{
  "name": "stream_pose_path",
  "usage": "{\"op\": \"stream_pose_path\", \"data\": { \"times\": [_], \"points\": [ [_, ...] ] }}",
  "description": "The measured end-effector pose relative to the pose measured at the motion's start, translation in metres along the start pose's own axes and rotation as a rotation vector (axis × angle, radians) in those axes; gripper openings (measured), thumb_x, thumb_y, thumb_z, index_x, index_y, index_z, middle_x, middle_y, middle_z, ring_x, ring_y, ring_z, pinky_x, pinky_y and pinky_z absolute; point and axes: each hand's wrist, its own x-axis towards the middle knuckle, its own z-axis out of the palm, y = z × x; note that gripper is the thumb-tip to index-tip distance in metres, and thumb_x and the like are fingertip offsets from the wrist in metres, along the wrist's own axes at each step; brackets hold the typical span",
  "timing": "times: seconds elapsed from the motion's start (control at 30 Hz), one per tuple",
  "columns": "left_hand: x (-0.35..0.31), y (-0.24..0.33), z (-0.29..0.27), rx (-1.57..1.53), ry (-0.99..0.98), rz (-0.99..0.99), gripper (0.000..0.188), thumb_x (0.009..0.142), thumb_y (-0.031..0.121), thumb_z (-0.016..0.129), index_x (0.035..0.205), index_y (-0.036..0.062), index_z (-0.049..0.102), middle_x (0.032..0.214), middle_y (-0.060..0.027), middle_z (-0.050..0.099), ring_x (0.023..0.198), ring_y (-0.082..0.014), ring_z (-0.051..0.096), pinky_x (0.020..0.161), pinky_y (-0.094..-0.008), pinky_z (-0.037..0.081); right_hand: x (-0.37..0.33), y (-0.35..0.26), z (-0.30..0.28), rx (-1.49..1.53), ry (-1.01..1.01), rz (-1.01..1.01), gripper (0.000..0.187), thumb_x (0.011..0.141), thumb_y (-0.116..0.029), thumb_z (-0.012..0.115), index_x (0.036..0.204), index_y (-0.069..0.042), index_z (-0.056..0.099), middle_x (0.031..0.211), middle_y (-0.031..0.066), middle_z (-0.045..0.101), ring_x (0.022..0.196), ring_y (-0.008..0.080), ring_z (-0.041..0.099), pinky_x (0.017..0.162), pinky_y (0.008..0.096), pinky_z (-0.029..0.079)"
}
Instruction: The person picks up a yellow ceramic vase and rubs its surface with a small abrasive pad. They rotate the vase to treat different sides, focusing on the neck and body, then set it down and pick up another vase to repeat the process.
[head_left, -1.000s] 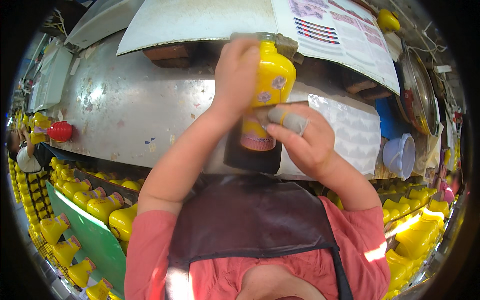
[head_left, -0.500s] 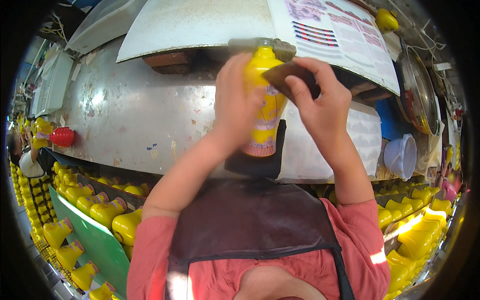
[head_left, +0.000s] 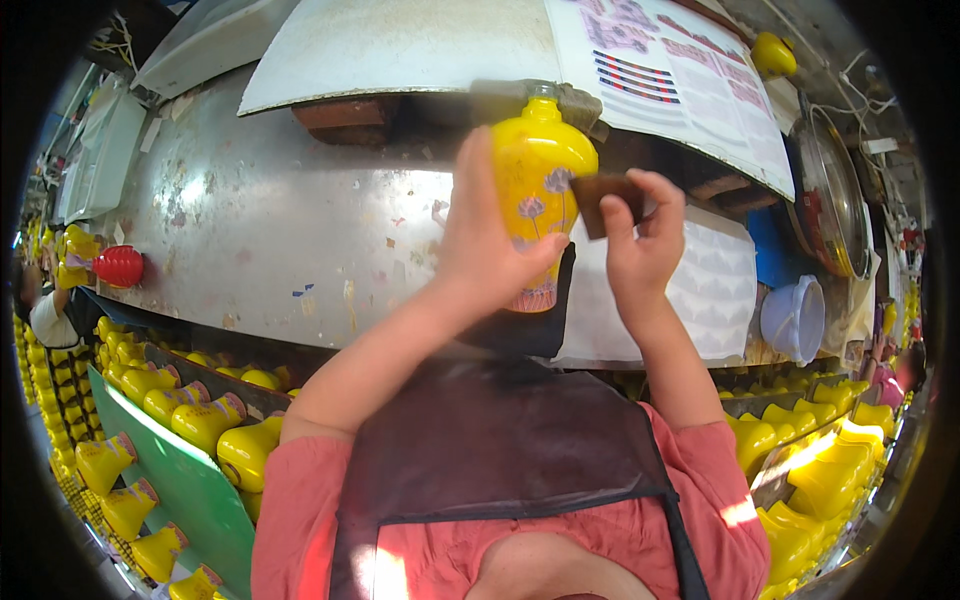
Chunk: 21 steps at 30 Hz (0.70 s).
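A yellow vase (head_left: 543,150) with purple flower pictures lies with its neck pointing away from me and its patterned foot towards me. My left hand (head_left: 478,235), slightly blurred, grips it from the left, the thumb across the lower body. At its right side, my right hand (head_left: 645,235) pinches a thin, dark brown, flat piece like a scraper (head_left: 600,205), one corner against or very close to the vase's flower picture. Under the foot is a black cloth or pad (head_left: 530,335). The neck end meets a greyish block (head_left: 578,108), partly hidden behind it.
A white board (head_left: 420,50) rests on bricks (head_left: 345,122) at the back, with printed decal sheets (head_left: 690,95) on its right. White sheets (head_left: 715,285) and a pale bucket (head_left: 793,318) stand right. Yellow vases (head_left: 205,420) line both sides near me. A red ribbed object (head_left: 118,266) is far left.
The vase has turned, bringing standing flowers into view. My right hand has drawn the brown piece from the shoulder down to the vase's right side. My left thumb now crosses the lower body.
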Motion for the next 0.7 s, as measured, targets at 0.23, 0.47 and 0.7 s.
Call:
{"op": "stream_pose_path", "data": {
  "times": [0.23, 0.47, 0.7],
  "points": [
    [-0.001, -0.014, 0.002, -0.272, -0.040, -0.069, 0.088, 0.097, 0.013, 0.059, 0.165, -0.0015, 0.005, 0.168, -0.0295, 0.017, 0.157, -0.0446, 0.019, 0.128, -0.0455, 0.021, -0.005, -0.028, -0.007, -0.135, -0.256, -0.261, 0.037, 0.085, -0.007, 0.085, 0.117, -0.005, 0.066, 0.094, 0.0128, 0.073, 0.074, 0.0222, 0.072, 0.069, 0.0310, 0.057],
    [0.000, -0.017, 0.004, -0.642, -0.094, -0.193, 0.087, 0.104, 0.022, 0.052, 0.166, 0.0012, -0.006, 0.166, -0.0259, 0.025, 0.152, -0.0372, 0.033, 0.125, -0.0413, 0.026, 0.011, 0.000, 0.000, -0.221, 0.025, -0.354, 0.033, 0.084, -0.006, 0.085, 0.111, -0.004, 0.067, 0.092, 0.0099, 0.073, 0.074, 0.0238, 0.071, 0.066, 0.0322, 0.056],
    [0.000, -0.019, 0.000, -0.795, -0.154, -0.211, 0.089, 0.109, 0.033, 0.046, 0.165, 0.0048, -0.018, 0.163, -0.0212, 0.033, 0.148, -0.0307, 0.038, 0.123, -0.0386, 0.029, -0.023, -0.020, -0.015, -0.201, -0.263, -0.639, 0.024, 0.076, -0.004, 0.081, 0.095, -0.010, 0.069, 0.092, 0.0082, 0.074, 0.080, 0.0304, 0.072, 0.069, 0.0391, 0.056]
  ]
}}
